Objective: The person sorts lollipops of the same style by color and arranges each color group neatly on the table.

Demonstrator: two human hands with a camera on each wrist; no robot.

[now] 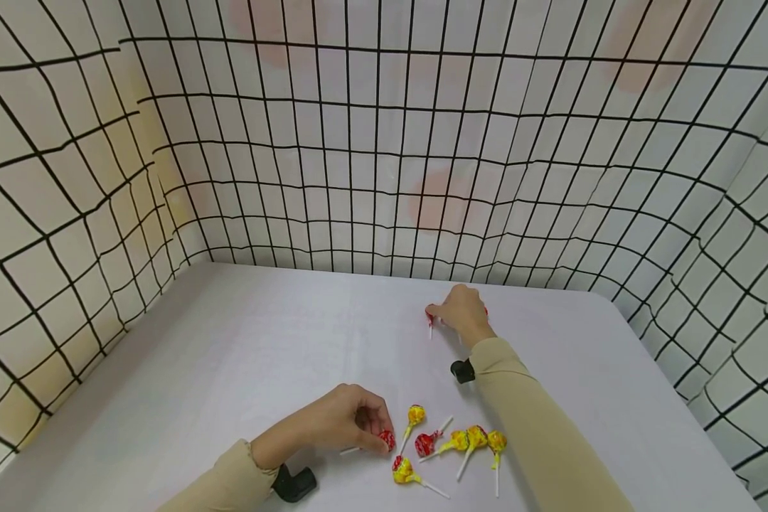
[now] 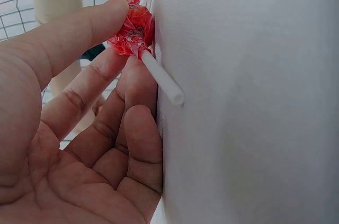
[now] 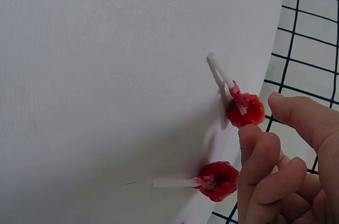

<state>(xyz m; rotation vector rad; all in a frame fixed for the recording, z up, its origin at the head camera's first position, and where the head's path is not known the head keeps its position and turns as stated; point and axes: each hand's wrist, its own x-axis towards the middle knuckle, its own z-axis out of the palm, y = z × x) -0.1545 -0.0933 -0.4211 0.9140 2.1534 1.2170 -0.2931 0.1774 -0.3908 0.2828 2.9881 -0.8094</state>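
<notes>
My left hand rests low over the table and pinches a red-wrapped lollipop between thumb and index finger. Its white stick points back toward the palm. Farther off, at the back of the table, my right hand has its thumb and fingertips at the head of another red lollipop, whose stick slants onto the cloth. A second red lollipop lies beside those fingers. Just right of the left hand are a red lollipop, a yellow one and a yellow-and-red one.
More yellow lollipops lie in a cluster next to the right sleeve. A white cloth covers the table. Black grid netting over white walls encloses the back and sides.
</notes>
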